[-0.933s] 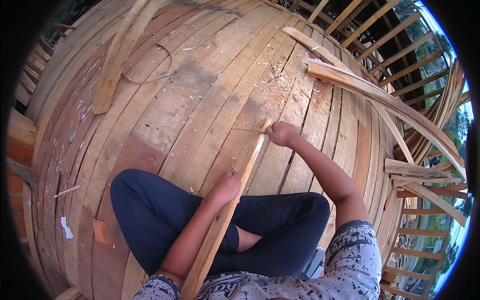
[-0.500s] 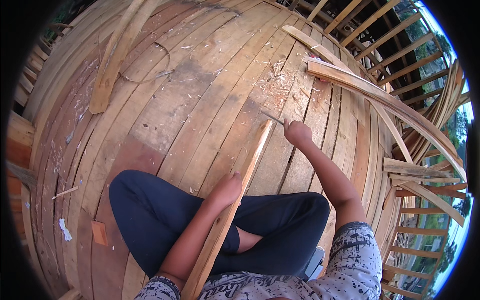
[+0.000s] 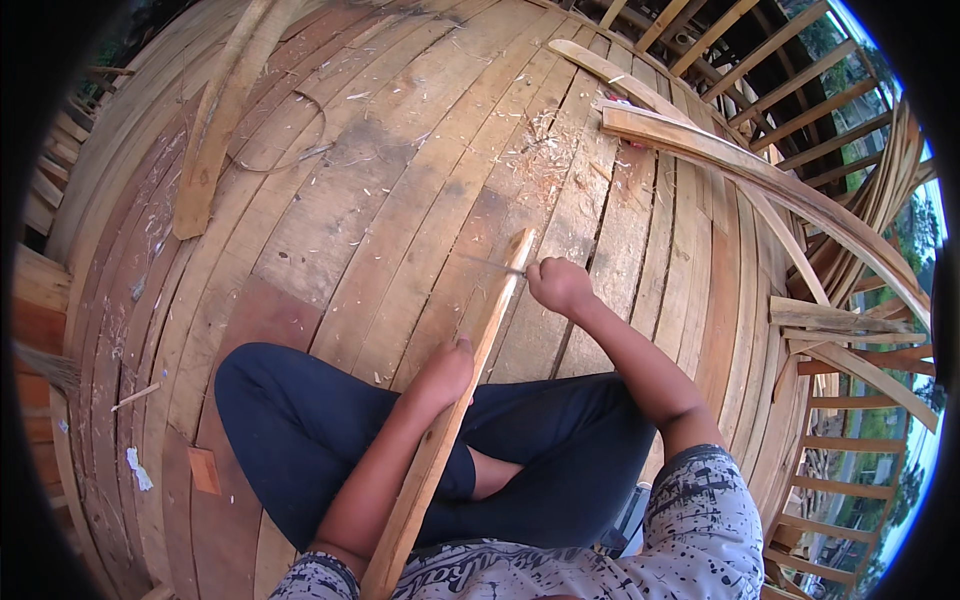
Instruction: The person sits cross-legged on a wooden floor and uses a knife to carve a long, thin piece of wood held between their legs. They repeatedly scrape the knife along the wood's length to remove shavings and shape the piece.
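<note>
– Fingers (image 3: 538,271) of R hand (image 3: 560,286) held what?
– Thin-bladed knife (image 3: 490,264), gripped tight; it crossed the wooden batten (image 3: 430,468) nr the far end.
– & L hand (image 3: 447,374)?
– Clasped batten approx. midway, prob. to steady it; near end ran beside L forearm (image 3: 374,480), presumably for support.

Plank floor (image 3: 390,230), slatted wooden railing (image 3: 843,487), daylight (image 3: 922,480) beyond

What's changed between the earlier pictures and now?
Since the last earlier picture, the right hand has moved left, bringing the thin-bladed tool back across the wooden strip near its far end. Nothing was grasped or released; the left hand still grips the strip.
</note>
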Available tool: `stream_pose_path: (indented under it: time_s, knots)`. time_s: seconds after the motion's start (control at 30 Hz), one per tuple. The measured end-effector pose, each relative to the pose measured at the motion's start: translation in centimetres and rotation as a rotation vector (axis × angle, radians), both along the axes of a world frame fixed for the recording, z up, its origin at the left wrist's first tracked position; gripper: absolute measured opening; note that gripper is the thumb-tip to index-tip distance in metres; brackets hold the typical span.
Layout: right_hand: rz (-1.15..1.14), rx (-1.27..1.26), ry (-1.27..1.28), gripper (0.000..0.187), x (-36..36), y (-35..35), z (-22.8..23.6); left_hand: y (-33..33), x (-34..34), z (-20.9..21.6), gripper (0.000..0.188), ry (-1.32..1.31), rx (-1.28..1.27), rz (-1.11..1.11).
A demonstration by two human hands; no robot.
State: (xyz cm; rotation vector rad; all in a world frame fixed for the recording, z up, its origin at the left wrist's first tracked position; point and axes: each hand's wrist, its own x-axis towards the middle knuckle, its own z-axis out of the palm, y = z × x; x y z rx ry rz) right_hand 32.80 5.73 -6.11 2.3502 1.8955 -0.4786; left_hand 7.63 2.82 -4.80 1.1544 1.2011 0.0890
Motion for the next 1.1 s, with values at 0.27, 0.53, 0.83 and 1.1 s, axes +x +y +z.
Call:
stream_pose_path:
  time_s: [0.27,0.53,0.83,1.1]
  knots:
    - [-0.063,-0.092,-0.084,0.055,3.4,1.8,0.7,-0.4,0.3,-1.3,0.059,0.015,0.16,-0.046]
    - [-0.037,-0.081,-0.094,0.054,2.5,2.6,1.4,-0.6,0.4,-2.0,0.056,0.021,0.23,-0.055]
    - [-0.098,-0.077,-0.126,0.054,4.8,3.2,0.9,-1.1,0.3,-0.8,0.057,0.013,0.379,-0.038]
    - [-0.106,-0.135,-0.083,0.057,5.7,4.0,-0.7,-0.6,0.6,-2.7,0.058,0.013,0.168,-0.051]
